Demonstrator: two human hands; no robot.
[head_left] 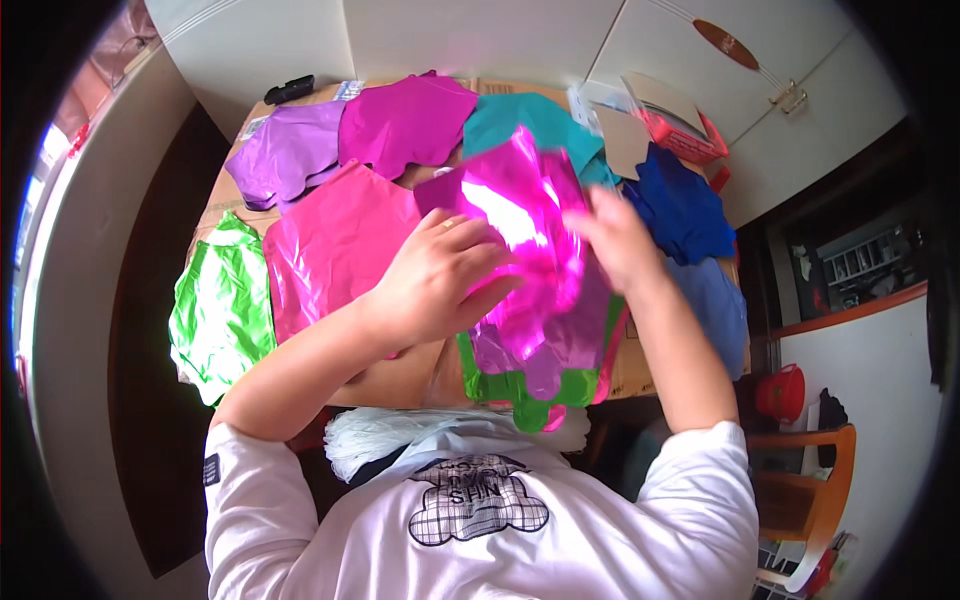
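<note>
Both hands at the table's centre, on a shiny magenta foil sheet [525, 230]. Left hand [435, 275] curled, fingertips pinching its left edge; right hand [620, 240] blurred, fingers impossible to read. Probably featherlight, crinkly, slippery, tear-prone; best pinched at the edges. Beneath, purple and green foil sheets [530, 385] partly hidden, spilling over the near edge.

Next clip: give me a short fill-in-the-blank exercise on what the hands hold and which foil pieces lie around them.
1. Both the left hand and right hand hold a shiny ____ foil piece.
2. The foil piece at the table's far left edge is ____.
3. The red basket sits at the table's far ____ corner.

Missing words: magenta; green; right
</note>
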